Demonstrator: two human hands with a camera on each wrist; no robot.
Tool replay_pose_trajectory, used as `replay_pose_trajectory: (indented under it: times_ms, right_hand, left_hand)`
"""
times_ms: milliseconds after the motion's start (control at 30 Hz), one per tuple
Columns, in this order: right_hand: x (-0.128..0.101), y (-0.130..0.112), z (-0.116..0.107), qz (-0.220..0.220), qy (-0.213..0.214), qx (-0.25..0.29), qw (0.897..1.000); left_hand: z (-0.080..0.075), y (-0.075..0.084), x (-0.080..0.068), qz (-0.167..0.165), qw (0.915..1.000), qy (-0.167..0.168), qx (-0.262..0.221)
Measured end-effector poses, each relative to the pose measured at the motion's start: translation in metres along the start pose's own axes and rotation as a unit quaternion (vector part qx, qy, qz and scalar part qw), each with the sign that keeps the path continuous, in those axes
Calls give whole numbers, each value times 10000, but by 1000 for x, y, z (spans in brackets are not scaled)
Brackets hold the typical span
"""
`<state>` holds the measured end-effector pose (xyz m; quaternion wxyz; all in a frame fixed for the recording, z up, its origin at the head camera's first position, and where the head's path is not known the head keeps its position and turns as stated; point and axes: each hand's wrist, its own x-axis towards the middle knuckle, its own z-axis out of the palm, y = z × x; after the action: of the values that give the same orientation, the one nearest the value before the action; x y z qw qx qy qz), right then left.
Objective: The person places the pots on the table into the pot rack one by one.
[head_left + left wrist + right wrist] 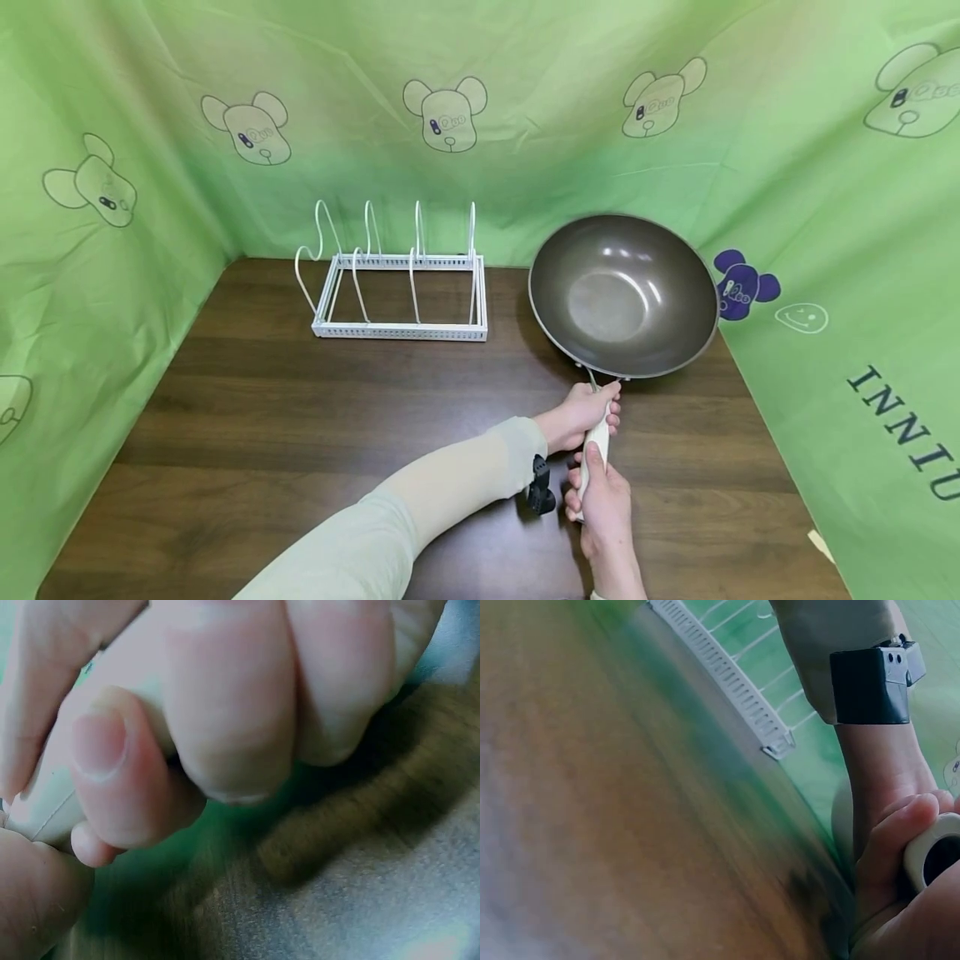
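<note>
A wok [609, 304] with a dark grey-brown inside is at the right, its cream handle [597, 435] pointing toward me. My left hand [585, 414] grips the handle close to the wok's rim. Behind it, my right hand [603, 504] holds the handle's end, thumb along the top. In the left wrist view, curled fingers [229, 712] wrap the pale handle above the table. The handle's ringed end [915, 862] shows in the right wrist view, within the right hand. Whether the wok's base touches the table cannot be told.
A white wire rack [401, 332] with several upright loops stands at the back, left of the wok. Green printed curtain [450, 183] encloses the dark wooden table [337, 417] at the back and sides. A black camera [540, 486] is strapped to the left wrist.
</note>
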<state>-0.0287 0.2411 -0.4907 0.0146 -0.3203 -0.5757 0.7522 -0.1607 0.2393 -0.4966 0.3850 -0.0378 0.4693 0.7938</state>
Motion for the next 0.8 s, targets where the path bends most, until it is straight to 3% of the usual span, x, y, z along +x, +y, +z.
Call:
replay_pose_trajectory:
  times_ms: [433, 800]
  right_hand:
    - [-4, 6, 2, -44, 168, 9, 9998]
    - [-5, 2, 5, -221, 238, 55, 9995]
  left_hand:
    - [2, -3, -6, -34, 9998, 175, 69]
    - [5, 6, -9, 125, 9997, 61, 223]
